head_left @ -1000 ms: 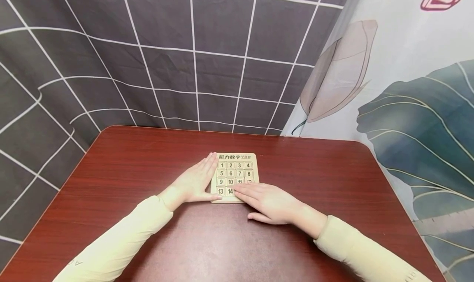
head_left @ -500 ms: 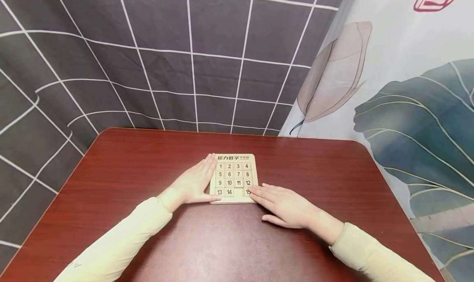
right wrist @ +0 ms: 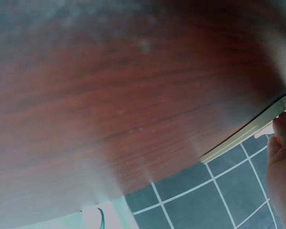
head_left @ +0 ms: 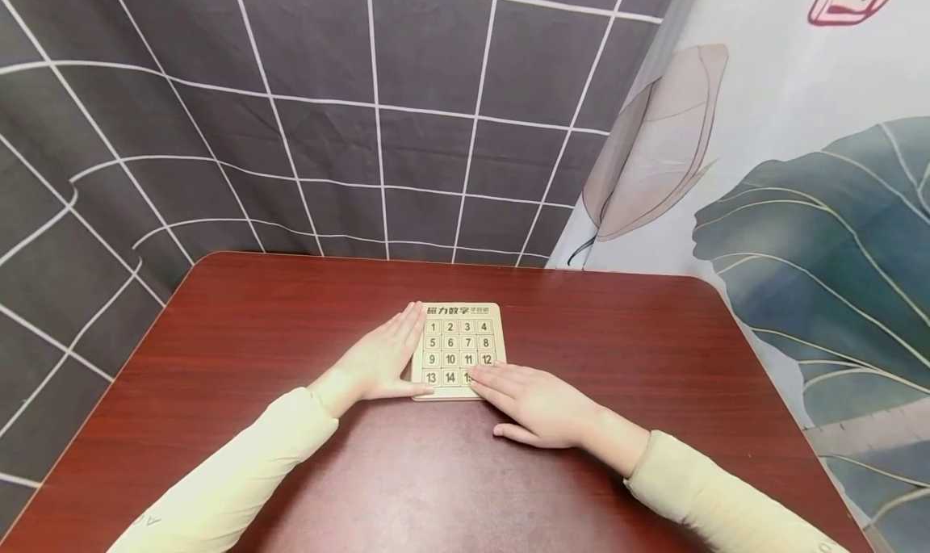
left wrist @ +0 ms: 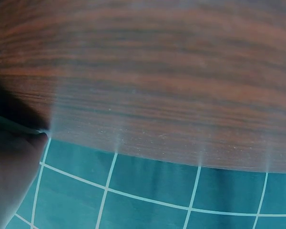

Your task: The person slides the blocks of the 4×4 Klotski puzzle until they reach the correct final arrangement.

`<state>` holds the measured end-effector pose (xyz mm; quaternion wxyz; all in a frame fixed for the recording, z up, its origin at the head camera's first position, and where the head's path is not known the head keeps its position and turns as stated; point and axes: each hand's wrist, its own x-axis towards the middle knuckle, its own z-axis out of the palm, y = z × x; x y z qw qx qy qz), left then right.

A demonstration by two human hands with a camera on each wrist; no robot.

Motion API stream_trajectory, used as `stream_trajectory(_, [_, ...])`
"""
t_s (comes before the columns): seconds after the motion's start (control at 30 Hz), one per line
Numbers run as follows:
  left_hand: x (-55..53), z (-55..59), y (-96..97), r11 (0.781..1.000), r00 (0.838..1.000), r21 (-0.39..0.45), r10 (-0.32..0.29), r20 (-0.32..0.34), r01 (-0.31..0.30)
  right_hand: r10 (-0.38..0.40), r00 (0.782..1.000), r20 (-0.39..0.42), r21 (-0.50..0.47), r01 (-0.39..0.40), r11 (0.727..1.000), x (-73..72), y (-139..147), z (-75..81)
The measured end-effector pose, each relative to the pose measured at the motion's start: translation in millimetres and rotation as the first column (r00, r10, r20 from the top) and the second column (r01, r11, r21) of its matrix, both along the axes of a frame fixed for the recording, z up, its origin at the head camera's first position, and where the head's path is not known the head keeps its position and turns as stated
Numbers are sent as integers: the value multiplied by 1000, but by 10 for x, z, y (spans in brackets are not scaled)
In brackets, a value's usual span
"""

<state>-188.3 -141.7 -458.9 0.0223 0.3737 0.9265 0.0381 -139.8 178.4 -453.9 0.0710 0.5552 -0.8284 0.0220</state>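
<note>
A pale number sliding puzzle [head_left: 458, 311] lies on the table, its tiles running 1 to 14 in order in the head view. My left hand [head_left: 378, 359] rests along its left edge, fingers straight up the side and thumb at the bottom left corner. The straight fingertips of my right hand [head_left: 541, 404] touch the 15 tile [head_left: 467, 379] in the bottom row and partly cover it. The bottom right corner is hidden under those fingers. In the right wrist view the puzzle's edge [right wrist: 248, 133] shows beside the right hand [right wrist: 283, 157]. The left wrist view catches part of the left hand [left wrist: 14, 167].
The reddish-brown wooden table [head_left: 291, 295] has rounded far corners. Behind it hangs a dark grey curtain [head_left: 429, 149] with white grid lines. A white curtain with large leaf prints [head_left: 814, 230] hangs at the right.
My right hand slid right with the 15 tile, opening a gap beside 14, then came back left, and the tile now sits beside 14. The left hand has stayed in place.
</note>
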Motion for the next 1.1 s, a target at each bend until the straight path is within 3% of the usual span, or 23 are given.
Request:
stream_trajectory(0.43, [-2, 100, -16, 999, 999, 8, 50, -22, -50, -26, 1000, -14, -11, 25, 1000, 7, 8, 60])
stream_trajectory(0.57, [42, 191, -117, 995, 995, 67, 79, -68, -75, -108, 993, -37, -46, 107, 993, -13, 121, 110])
stream_trajectory(0.67, [119, 254, -252, 990, 987, 96, 117, -113, -106, -220, 973, -65, -72, 215, 974, -11, 279, 141])
stream_trajectory(0.77, [220, 281, -396, 980, 972, 104, 186, -141, -172, -354, 932, -75, -101, 346, 933, 0, 481, 157])
stream_trajectory(0.87, [328, 275, -516, 959, 947, 103, 279, -158, -266, -489, 870, -60, -108, 481, 870, 22, 680, 163])
stream_trajectory(1.0, [444, 260, -624, 907, 895, 96, 420, -152, -410, -654, 757, -12, -60, 652, 756, 58, 905, 173])
stream_trajectory(1.1, [489, 257, -690, 853, 846, 106, 521, -112, -512, -756, 652, 55, -4, 757, 653, 80, 1036, 211])
